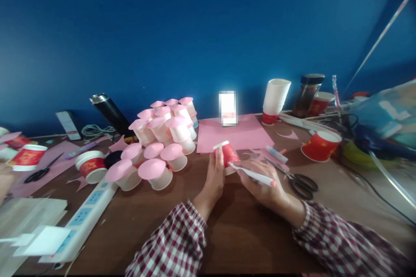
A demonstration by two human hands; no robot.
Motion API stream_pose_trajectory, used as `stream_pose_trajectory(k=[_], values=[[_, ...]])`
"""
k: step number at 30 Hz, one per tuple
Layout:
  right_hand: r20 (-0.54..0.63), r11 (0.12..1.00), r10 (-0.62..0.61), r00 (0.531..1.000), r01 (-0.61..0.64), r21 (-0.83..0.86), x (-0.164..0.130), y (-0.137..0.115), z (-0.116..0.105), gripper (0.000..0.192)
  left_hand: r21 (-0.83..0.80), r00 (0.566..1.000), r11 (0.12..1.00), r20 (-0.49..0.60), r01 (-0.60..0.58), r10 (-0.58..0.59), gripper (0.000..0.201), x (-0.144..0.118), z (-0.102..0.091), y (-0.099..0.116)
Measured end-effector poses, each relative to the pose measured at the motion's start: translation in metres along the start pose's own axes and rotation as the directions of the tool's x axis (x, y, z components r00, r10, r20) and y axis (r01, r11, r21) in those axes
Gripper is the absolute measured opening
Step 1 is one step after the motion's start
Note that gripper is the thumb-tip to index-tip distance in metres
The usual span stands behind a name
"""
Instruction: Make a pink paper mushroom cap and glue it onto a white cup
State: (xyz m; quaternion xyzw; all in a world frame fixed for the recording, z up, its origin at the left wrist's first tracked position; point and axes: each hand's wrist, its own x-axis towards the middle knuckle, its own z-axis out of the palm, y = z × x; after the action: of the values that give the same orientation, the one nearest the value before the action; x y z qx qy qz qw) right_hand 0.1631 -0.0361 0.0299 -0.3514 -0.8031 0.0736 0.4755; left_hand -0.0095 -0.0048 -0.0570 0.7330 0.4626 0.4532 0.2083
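Note:
My left hand is closed around the left side of a red and white paper cup, which lies tilted above the table. In my right hand is a white marker with an orange-red end, its other end against the cup's side. Whether the tip is uncapped is too small to tell. Behind the cup lies a sheet of pink paper. To the left stand several white paper cups with pink paper cone tops. Black-handled scissors rest right of my right hand.
A power strip with a white plug lies at left, near a red cup and a black flask. Stacked cups, a red cup, a jar and cables are at right. Someone's hand shows at the left edge.

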Motion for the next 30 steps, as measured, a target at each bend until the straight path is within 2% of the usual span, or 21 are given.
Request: stream_pose_trajectory(k=[5, 8, 12, 19, 25, 30], values=[[0.002, 1.0, -0.008, 1.0, 0.008, -0.007, 0.002, -0.003, -0.001, 0.013, -0.061, 0.995, 0.994, -0.04, 0.087, -0.089, 0.055, 0.007, 0.004, 0.008], [-0.05, 0.999, -0.025, 0.998, 0.024, -0.022, 0.003, -0.005, -0.002, 0.012, -0.086, 0.99, 0.988, -0.052, 0.125, -0.129, 0.053, 0.01, 0.006, 0.013], [-0.108, 0.999, -0.043, 0.993, 0.041, -0.02, 0.006, -0.007, -0.005, 0.014, -0.074, 0.99, 0.989, -0.052, 0.127, -0.131, 0.055, 0.007, 0.004, 0.011], [-0.079, 0.999, 0.009, 0.997, -0.012, -0.034, 0.006, -0.01, -0.008, 0.016, -0.049, 0.994, 0.993, -0.027, 0.105, -0.107, 0.057, 0.001, 0.001, 0.002], [-0.082, 0.996, 0.067, 0.994, -0.071, -0.048, 0.005, -0.005, -0.006, 0.015, -0.108, 0.974, 0.971, -0.045, 0.215, -0.221, 0.054, 0.006, 0.005, 0.01], [-0.082, 0.997, 0.071, 0.994, -0.074, -0.031, 0.005, -0.006, -0.006, 0.015, -0.11, 0.982, 0.977, -0.032, 0.182, -0.187, 0.055, 0.005, 0.0, 0.014]])
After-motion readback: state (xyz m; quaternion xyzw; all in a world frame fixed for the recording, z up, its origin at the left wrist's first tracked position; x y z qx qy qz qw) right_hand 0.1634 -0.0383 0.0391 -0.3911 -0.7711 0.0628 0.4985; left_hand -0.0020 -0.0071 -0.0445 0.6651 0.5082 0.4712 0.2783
